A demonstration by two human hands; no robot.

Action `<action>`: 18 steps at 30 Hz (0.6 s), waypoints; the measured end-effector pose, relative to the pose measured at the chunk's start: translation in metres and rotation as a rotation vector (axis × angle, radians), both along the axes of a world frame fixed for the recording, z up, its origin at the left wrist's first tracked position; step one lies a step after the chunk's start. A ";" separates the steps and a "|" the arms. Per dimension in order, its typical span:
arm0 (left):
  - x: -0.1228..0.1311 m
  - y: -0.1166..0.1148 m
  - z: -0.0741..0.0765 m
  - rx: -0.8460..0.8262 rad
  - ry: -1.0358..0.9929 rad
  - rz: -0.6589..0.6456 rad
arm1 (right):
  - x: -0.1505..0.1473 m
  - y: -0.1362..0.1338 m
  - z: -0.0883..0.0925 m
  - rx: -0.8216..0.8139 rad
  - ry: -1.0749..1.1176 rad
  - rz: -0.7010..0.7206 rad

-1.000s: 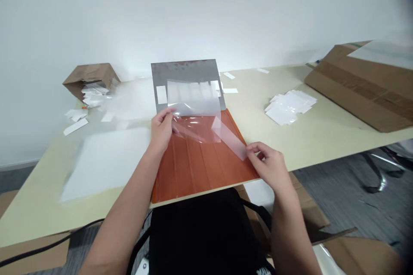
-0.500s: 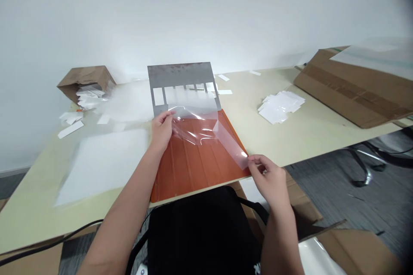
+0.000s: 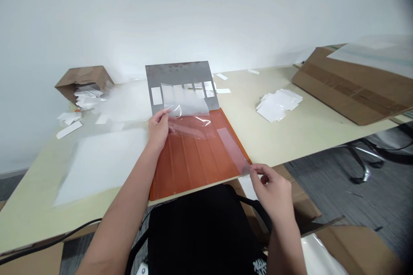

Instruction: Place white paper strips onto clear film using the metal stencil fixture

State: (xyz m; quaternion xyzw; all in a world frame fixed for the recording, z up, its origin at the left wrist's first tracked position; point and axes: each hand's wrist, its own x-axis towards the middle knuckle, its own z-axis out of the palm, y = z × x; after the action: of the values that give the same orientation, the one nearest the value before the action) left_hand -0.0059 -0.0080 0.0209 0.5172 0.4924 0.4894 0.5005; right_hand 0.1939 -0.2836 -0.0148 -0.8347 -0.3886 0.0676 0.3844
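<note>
My left hand (image 3: 159, 128) pinches the left edge of a clear plastic film sheet (image 3: 193, 124), which bows up over an orange grooved board (image 3: 193, 167). In my right hand (image 3: 271, 184), thumb and forefinger are closed on the lower end of a narrow clear film strip (image 3: 230, 146). The strip lies slantwise above the board's right side, apart from the larger sheet. Behind the board, a grey metal plate (image 3: 177, 73) with a row of rectangular cutouts leans up. The far part of the film overlaps this plate.
White sheets (image 3: 100, 163) lie on the table at left, near a brown paper bag (image 3: 84, 77) spilling white strips. A pile of white cards (image 3: 280, 105) sits to the right, before a large cardboard box (image 3: 355, 86). A black chair (image 3: 203, 227) stands at the front edge.
My right hand has moved down and to the right, drawing the strip away from the larger sheet. My left hand has shifted slightly left with the sheet.
</note>
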 end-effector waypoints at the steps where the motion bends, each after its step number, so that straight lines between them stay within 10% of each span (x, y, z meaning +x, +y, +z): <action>1: 0.000 0.000 0.001 0.009 -0.004 0.002 | -0.001 0.000 0.000 0.000 -0.002 0.015; 18: -0.010 0.006 0.009 0.065 -0.105 0.100 | -0.006 0.016 -0.016 0.058 -0.216 0.164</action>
State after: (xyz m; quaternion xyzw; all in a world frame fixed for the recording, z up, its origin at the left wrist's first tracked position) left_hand -0.0160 -0.0019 0.0295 0.4816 0.4745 0.5560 0.4835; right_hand 0.1880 -0.2673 -0.0308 -0.7911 -0.4962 -0.0026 0.3576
